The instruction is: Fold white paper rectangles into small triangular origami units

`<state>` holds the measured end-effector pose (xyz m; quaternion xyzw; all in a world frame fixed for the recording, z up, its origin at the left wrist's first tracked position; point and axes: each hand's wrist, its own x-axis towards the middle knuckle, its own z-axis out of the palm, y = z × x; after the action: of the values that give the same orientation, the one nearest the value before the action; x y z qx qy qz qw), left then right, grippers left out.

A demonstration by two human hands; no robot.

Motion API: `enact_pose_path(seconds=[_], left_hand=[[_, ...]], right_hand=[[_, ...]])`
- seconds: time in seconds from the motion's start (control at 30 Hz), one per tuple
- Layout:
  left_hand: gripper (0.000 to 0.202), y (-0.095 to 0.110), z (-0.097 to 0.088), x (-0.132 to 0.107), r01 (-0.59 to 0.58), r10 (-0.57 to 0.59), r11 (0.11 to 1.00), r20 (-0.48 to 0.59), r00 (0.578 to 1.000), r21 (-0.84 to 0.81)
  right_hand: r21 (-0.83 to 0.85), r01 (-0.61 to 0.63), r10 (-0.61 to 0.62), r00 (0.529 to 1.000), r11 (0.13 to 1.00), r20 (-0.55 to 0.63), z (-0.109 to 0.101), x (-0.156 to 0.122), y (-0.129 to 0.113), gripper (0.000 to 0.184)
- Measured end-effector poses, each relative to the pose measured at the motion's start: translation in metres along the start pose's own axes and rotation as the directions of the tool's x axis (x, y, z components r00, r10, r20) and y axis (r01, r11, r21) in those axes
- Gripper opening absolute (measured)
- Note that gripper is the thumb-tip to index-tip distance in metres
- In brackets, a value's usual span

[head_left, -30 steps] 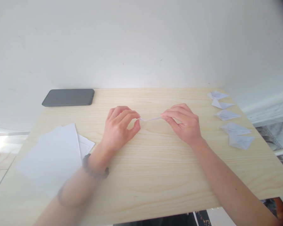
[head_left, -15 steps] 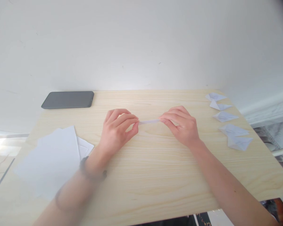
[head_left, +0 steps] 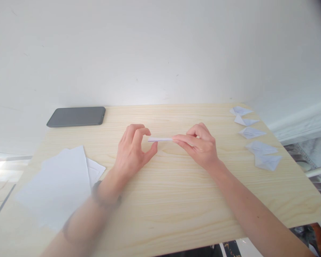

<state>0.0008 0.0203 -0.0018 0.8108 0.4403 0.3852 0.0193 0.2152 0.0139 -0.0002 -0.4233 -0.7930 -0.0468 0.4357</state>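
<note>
A small folded strip of white paper (head_left: pixel 160 139) is held just above the light wooden table (head_left: pixel 176 200), near its middle. My right hand (head_left: pixel 199 146) pinches the strip's right end between thumb and fingers. My left hand (head_left: pixel 133 150) is at the strip's left end, fingers curled, fingertips touching or very near the paper with the thumb slightly apart. A dark bead bracelet (head_left: pixel 104 196) is on my left wrist.
A stack of white paper sheets (head_left: pixel 61 182) lies at the left. A dark phone (head_left: pixel 76 116) lies face down at the back left. Several folded white paper pieces (head_left: pixel 253 142) lie in a row along the right edge. A white wall rises behind the table.
Both hands have shifted slightly left with the strip. The strip has turned flatter and looks shorter between the hands. My left thumb has eased away from the fingertips.
</note>
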Motion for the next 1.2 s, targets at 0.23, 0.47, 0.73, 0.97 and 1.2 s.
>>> enact_pose_path(seconds=[0.23, 0.47, 0.73, 0.97, 1.2], left_hand=[[0.023, -0.009, -0.002, 0.000, -0.214, 0.213, 0.976, 0.029, 0.977, 0.032], [0.026, -0.012, -0.002, -0.001, -0.174, 0.173, 0.984, 0.028, 0.985, 0.035], [0.039, -0.003, -0.006, 0.001, -0.020, 0.048, 0.996, 0.334, 0.941, -0.087], [0.040, -0.007, 0.001, -0.003, 0.114, -0.065, 0.982, 0.299, 0.952, -0.149], [0.043, -0.003, 0.001, -0.006, 0.278, -0.186, 0.911, 0.299, 0.936, -0.306]], right_hand=[[0.018, -0.080, 0.079, 0.996, 0.997, 0.050, 0.004, -0.004, 0.002, 0.013], [0.290, -0.425, 0.394, 0.905, 0.857, 0.163, 0.002, -0.004, -0.007, 0.015], [0.460, -0.624, 0.551, 0.779, 0.632, 0.301, 0.011, -0.007, -0.013, 0.024], [0.434, -0.615, 0.514, 0.789, 0.658, 0.337, 0.011, -0.008, -0.011, 0.025], [0.336, -0.493, 0.361, 0.849, 0.802, 0.386, 0.009, -0.005, -0.013, 0.011]])
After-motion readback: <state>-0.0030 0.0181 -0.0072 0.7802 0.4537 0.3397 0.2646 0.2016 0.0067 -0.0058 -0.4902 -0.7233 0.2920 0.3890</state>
